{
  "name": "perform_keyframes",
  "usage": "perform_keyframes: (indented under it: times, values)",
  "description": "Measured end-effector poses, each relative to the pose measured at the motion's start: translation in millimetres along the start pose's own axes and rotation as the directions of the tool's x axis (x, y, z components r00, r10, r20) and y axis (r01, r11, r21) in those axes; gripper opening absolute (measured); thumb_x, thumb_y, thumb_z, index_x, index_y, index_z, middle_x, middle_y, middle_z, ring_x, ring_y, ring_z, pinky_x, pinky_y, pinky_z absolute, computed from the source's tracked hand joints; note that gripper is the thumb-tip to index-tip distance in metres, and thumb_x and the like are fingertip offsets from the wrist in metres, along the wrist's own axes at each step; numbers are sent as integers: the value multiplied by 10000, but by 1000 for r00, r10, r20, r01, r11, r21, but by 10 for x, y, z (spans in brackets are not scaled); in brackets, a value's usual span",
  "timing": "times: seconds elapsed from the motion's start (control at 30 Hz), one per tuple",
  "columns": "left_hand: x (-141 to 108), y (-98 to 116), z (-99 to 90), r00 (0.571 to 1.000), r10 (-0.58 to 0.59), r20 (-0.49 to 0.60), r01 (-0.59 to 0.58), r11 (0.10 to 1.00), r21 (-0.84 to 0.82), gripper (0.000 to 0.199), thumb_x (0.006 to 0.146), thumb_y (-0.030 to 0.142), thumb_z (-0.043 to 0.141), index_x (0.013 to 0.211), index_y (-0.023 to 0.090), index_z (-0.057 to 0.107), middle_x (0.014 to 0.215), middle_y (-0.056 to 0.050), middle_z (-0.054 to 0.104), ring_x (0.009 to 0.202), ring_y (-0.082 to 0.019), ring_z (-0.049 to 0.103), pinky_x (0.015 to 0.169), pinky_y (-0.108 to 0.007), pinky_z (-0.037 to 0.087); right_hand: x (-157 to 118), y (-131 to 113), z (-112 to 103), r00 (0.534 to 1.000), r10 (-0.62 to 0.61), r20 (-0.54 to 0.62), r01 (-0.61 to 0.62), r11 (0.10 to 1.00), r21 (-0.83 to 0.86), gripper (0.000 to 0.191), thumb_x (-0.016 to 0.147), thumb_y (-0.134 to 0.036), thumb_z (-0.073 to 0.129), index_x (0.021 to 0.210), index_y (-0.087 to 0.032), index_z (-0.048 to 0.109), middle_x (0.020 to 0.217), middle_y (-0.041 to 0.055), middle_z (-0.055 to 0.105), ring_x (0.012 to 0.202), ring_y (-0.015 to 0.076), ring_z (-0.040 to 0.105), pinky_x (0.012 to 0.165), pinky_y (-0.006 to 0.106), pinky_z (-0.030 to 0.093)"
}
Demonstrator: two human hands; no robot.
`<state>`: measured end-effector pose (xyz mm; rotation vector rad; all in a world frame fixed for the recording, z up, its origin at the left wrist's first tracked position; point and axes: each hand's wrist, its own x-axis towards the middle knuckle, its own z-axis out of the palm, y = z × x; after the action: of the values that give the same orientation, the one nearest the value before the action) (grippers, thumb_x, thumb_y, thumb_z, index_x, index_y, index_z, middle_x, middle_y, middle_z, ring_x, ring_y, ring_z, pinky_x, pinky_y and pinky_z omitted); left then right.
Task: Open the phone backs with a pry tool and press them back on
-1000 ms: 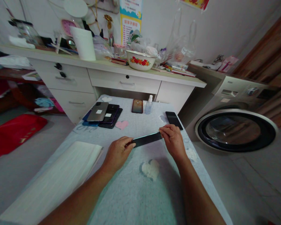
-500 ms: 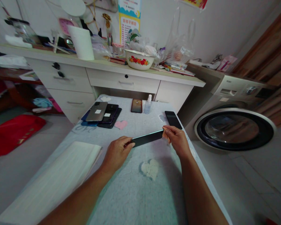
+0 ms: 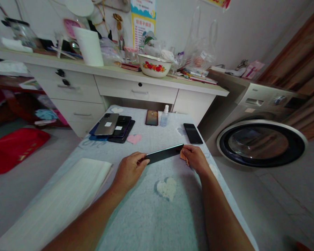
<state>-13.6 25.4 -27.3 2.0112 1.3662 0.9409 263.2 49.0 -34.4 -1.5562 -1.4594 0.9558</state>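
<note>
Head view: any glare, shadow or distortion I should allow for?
Head view: bright glint along the upper edge of the phone in the left hand; head view: soft shadow on the tablecloth beside the right forearm; head view, right side: washing machine door drawn out into a wide oval.

Looks out from the person's head, as the only view. Faces forward and tips down over the table (image 3: 136,216), from its near end. Sits close above, with the left hand (image 3: 129,170) and the right hand (image 3: 196,158) near the middle. Reaches past the far end to the desk (image 3: 120,86) and up the wall (image 3: 172,21) behind. Looks wide, with the washing machine (image 3: 267,111) at the right and floor (image 3: 62,148) on both sides.
</note>
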Motion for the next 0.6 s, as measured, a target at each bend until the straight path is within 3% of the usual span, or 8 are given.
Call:
perform_keyframes:
  times: [0.27, 0.43, 0.6]
  values:
    - [5, -11, 11, 1000, -6, -4, 5, 1000, -18, 177, 855, 302, 530, 782, 187, 642, 715, 8, 594, 660, -155, 568, 617, -257, 377, -1, -91, 1, 984, 31, -176, -6, 990, 141, 408, 727, -369, 614, 1032, -111, 696, 656, 27, 638, 496, 114, 512, 429, 209, 378]
    - [9, -11, 9, 1000, -2, -5, 1, 1000, -6, 193, 861, 310, 529, 745, 185, 620, 691, 15, 573, 644, -151, 560, 606, -257, 364, 1, -102, 5, 986, 27, -165, 6, 981, 194, 424, 723, -388, 623, 1039, -115, 695, 612, 16, 623, 489, 116, 517, 431, 208, 384]
    - [4, -10, 2, 1000, 6, -7, -6, 1000, 14, 202, 863, 310, 524, 719, 187, 595, 674, 19, 557, 629, -148, 551, 601, -256, 358, 4, -49, 37, 991, 58, -125, -42, 991, 130, 385, 716, -379, 593, 984, -119, 682, 648, 9, 614, 446, 99, 467, 381, 202, 329]
